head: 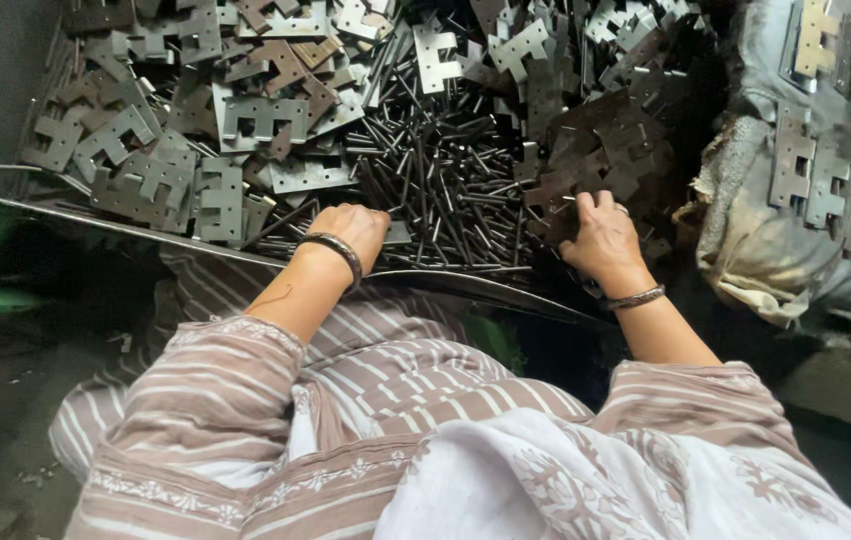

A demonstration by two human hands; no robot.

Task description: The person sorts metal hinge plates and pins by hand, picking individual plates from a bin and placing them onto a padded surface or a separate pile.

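Two hands are in the heap, one bangle on each wrist. The metal plates [246,120] lie in a pile too thick to count, dozens at least, grey notched pieces overlapping every which way. Between them runs a dark drift of thin pins [446,190], again far too many to number. On the right, roughly ten more plates rest on a worn cloth sack [756,240].

All of it sits on a big metal tray [466,285] whose curved rim runs just in front of the person's lap. The surroundings are dim; a green shape shows at the left edge, blurred, and dark floor lies below.

The left hand [351,230] is curled in a loose fist at the near edge of the pins, knuckles up, fingers folded under; whether they pinch anything I cannot tell. The right hand [601,235] lies palm down on the darker plates [606,160] beside the pins, fingers close together and dipping into the pile, tips hidden among the pieces. Both forearms reach forward from striped sleeves, with a white patterned cloth over the lap.
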